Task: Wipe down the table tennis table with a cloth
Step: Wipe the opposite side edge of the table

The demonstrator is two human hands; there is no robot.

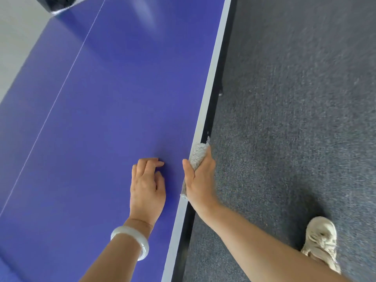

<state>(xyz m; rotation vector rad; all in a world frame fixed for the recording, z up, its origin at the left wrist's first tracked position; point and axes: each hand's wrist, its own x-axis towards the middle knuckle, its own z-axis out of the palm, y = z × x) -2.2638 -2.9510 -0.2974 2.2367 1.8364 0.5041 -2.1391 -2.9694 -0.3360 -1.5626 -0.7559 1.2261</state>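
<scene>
Right hand (200, 180) is gripping a nubby grey-white cloth (197, 154), bunched against the pale edge stripe of the smooth blue table tennis table (101, 98) — thumb on top, fingers curling over the side. Left hand (147, 186) is resting on the tabletop, fingers loosely bent, holding nothing — white glossy bangle (132, 241) sitting on the wrist. Coarse grey carpet (295, 98) below.

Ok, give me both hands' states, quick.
Left hand: empty, fingers loosely curled, resting on the blue table tennis table.
Right hand: gripping the pale textured cloth at the table's white edge.

Right hand (200, 180) grips cloth (197, 156) against table (211, 78) edge; left hand (147, 188) rests on top.
</scene>
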